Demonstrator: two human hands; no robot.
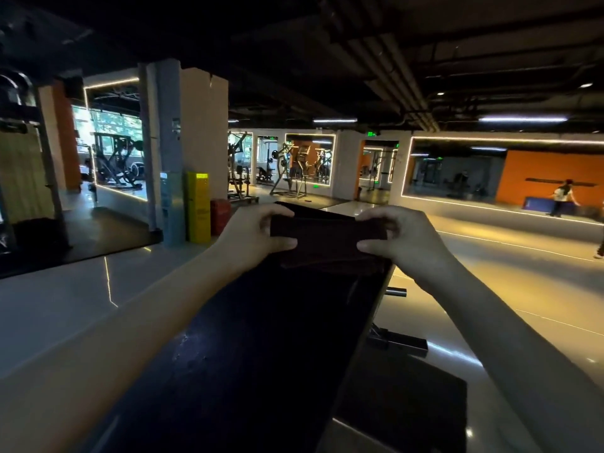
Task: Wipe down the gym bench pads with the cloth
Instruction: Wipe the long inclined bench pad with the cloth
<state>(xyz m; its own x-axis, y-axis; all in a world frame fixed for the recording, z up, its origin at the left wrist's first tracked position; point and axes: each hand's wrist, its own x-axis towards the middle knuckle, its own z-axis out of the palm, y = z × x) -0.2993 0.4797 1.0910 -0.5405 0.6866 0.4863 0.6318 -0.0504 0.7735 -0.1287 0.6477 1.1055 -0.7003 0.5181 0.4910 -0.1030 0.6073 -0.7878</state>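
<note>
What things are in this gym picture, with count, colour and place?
bench pad: one, black, centre, running away from camera
cloth: one, dark brown, held above the bench pad's far end
bench frame: one, black, under the pad's right side
cabinet: one, yellow, beside the grey pillar
box: one, red, right of the cabinet
weight machines: several, dark, far background
person: one, light top, far right
left hand: one, grips the cloth's left end
right hand: one, grips the cloth's right end
</note>
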